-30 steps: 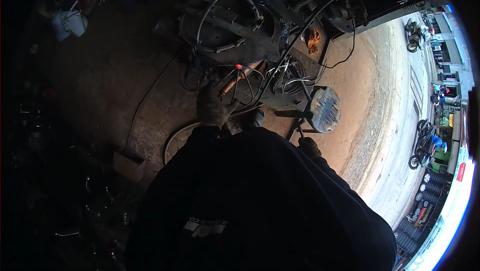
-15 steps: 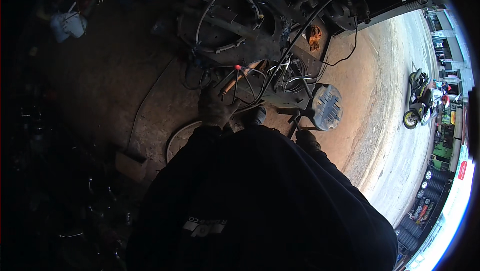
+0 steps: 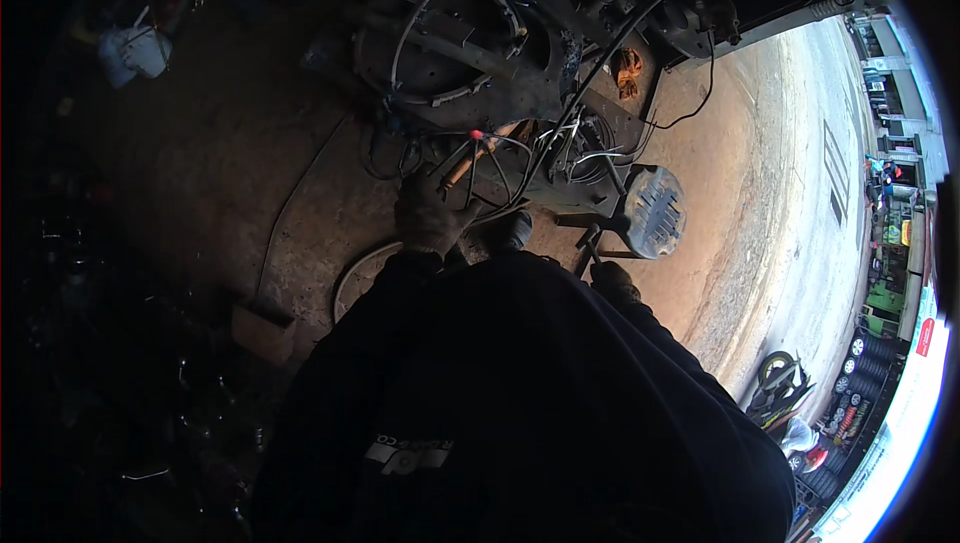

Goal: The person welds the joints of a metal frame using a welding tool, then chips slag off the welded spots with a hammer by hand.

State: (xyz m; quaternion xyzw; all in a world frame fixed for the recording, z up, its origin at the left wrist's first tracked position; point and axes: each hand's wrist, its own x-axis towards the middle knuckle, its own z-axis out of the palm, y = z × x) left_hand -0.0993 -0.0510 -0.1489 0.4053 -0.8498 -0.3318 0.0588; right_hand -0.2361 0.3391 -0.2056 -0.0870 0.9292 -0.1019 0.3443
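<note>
1. A dim, dusty workshop floor [image 3: 230,173] opens at 3 o'clock onto a bright road [image 3: 800,193].
2. One hammer-like tool [image 3: 594,246] lies just right of the view's centre, towards 3 o'clock; its long axis runs nearly 6 to 12, the crosspiece end pointing just left of 12.
3. One gloved right hand [image 3: 615,283] is closed round its handle. Hand and tool sit slightly higher than one second ago, nearly unchanged over the last half-second.
4. One grey slotted disc [image 3: 656,215] stands near the tool, at 2 o'clock.
5. One gloved left hand [image 3: 428,221] is at 9 o'clock; I cannot tell whether it grips anything. One copper-coloured rod [image 3: 482,158] slants beyond it, at 1 o'clock.
6. Farther off: one orange bundle [image 3: 628,75] at 12, one large metal ring [image 3: 408,35] at 11.
7. One motorcycle [image 3: 778,373], mid-road half a second ago, is now at 4 o'clock.
</note>
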